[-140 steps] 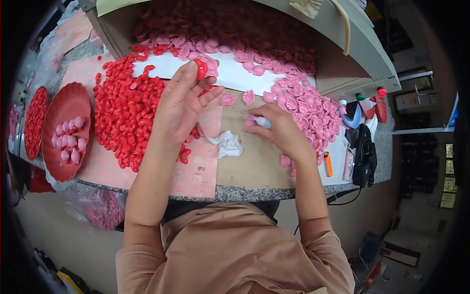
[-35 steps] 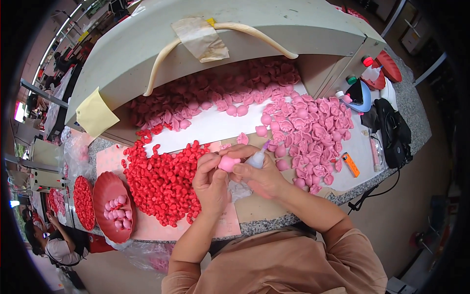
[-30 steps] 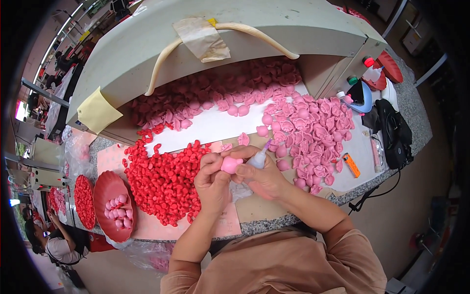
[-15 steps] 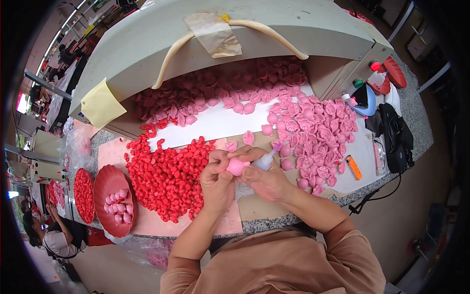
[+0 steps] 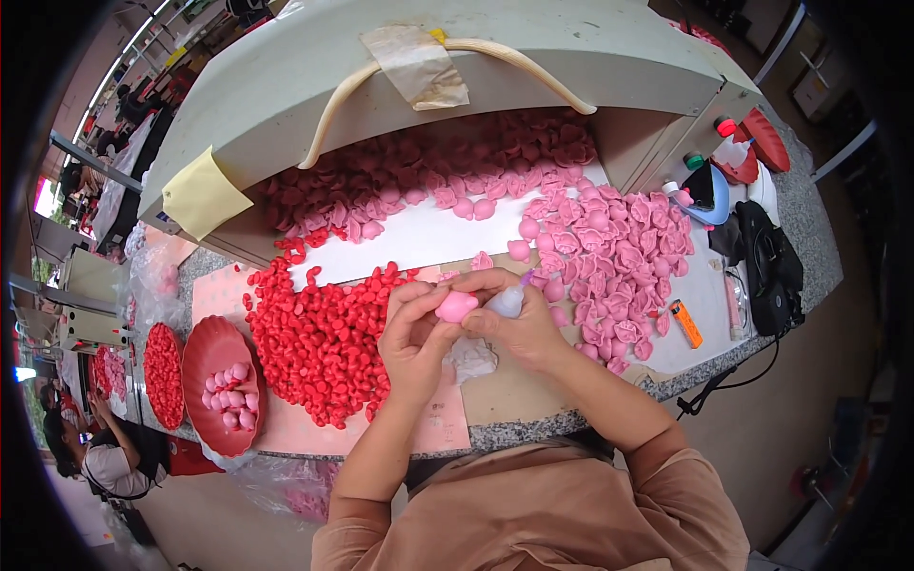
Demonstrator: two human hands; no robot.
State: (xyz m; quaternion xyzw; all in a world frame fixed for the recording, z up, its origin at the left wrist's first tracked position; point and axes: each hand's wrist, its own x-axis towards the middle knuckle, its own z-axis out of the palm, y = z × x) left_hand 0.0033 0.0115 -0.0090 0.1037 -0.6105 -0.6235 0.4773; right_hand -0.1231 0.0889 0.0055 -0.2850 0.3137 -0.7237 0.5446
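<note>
Between pinching fingers [image 5: 416, 305] of the left hand [image 5: 415, 344] lies the pink piece [image 5: 457, 306], its narrow end toward the right hand [image 5: 533, 328], whose fingers grip a bottle [image 5: 506, 302].

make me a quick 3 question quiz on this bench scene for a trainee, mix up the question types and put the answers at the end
1. Multiple choice: what does the right hand hold?
a) an orange lighter
b) a small squeeze bottle
c) a yellow note

2. True or false: the left hand holds a pink piece between its fingers.

3. Fill in the blank: the larger scalloped red dish, on the left of the bench, holds a cluster of rounded ____ pieces.

Key:
1. b
2. True
3. pink
</note>
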